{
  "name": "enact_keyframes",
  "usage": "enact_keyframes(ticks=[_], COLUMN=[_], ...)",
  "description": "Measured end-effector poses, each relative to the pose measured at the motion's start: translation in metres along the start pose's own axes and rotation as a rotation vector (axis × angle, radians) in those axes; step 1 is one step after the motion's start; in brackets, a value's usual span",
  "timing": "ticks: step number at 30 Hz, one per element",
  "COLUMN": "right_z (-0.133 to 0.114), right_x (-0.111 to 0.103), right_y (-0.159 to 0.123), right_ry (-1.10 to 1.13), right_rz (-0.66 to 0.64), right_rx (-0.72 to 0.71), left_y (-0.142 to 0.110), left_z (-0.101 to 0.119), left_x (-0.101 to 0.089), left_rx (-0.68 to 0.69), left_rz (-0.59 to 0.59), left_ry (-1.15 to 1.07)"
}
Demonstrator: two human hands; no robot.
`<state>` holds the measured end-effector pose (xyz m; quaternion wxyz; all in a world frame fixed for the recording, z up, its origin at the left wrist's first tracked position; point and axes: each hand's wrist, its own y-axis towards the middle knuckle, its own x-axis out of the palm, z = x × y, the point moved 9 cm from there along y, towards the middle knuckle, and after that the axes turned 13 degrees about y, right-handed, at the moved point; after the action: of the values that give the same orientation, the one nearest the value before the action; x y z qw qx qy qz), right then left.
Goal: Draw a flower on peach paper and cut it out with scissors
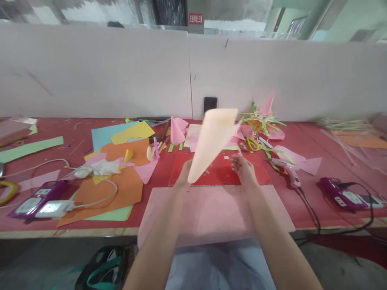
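Note:
A cream sheet of paper (pixel 213 139), curved and tapering to a point at its lower left, stands up in front of me. My left hand (pixel 186 171) is closed on it near the narrow end; the paper hides most of those fingers. To the right of the paper, my right hand (pixel 244 168) hovers apart from it with fingers loosely spread and holding nothing that I can see. Both hands are over a red board (pixel 220 175). A large pink sheet (pixel 217 213) lies under my forearms at the table's front edge.
A hot glue gun (pixel 290 173) with a black cord lies on the right. A paper figure with a pink cone hat (pixel 266 108) and a pink cone (pixel 176 131) stand behind. Coloured sheets (pixel 121 189) and a purple power strip (pixel 40 199) are on the left. A white partition (pixel 121 72) borders the back.

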<state>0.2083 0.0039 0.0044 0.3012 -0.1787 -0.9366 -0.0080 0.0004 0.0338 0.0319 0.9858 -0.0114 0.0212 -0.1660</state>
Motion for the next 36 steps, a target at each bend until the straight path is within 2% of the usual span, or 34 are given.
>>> enact_keyframes(ticks=[1, 3, 5, 9, 13, 15, 16, 18, 20, 24, 25, 28, 32, 36], right_z=[-0.004, -0.010, -0.005, -0.014, -0.012, -0.014, -0.018, -0.027, -0.035, -0.018, -0.014, -0.006, -0.006, 0.001], right_x=[-0.002, 0.002, 0.018, 0.026, 0.017, 0.015, 0.017, 0.032, 0.054, 0.081, 0.087, 0.089, 0.085, 0.078], right_y=[0.002, 0.000, -0.009, -0.018, -0.016, -0.011, -0.007, 0.004, 0.010, 0.007, 0.005, 0.006, 0.010, 0.013], right_ry=[0.010, 0.010, -0.021, 0.021, -0.290, -0.527, -0.645, -0.811, -0.841, -0.837, -0.839, -0.871, -0.901, -0.931], right_rz=[-0.004, -0.078, -0.236, -0.346, -0.505, -0.584, -0.616, -0.622, -0.571, -0.493, -0.519, -0.511, -0.475, -0.442], right_rx=[-0.008, 0.004, 0.146, 0.301, 0.605, 0.671, 0.640, 0.466, 0.252, 0.076, 0.030, -0.061, -0.111, -0.120], left_y=[-0.002, -0.003, -0.001, 0.002, 0.000, 0.000, 0.000, 0.001, 0.002, 0.003, 0.002, 0.001, 0.002, 0.004], left_z=[-0.001, -0.005, -0.006, -0.006, -0.008, -0.009, -0.010, -0.014, -0.017, -0.015, -0.013, -0.013, -0.017, -0.017], left_x=[0.009, 0.017, 0.020, 0.022, 0.024, 0.025, 0.026, 0.026, 0.027, 0.024, 0.023, 0.024, 0.025, 0.018], left_rx=[-0.006, -0.016, 0.014, 0.057, 0.049, 0.050, 0.044, 0.017, -0.015, -0.019, -0.013, -0.014, -0.029, -0.010], left_rz=[-0.069, -0.120, -0.138, -0.198, -0.243, -0.232, -0.225, -0.218, -0.215, -0.166, -0.158, -0.157, -0.145, -0.031], left_ry=[0.096, 0.277, 0.412, 0.529, 0.532, 0.519, 0.508, 0.488, 0.470, 0.490, 0.493, 0.470, 0.439, 0.517])
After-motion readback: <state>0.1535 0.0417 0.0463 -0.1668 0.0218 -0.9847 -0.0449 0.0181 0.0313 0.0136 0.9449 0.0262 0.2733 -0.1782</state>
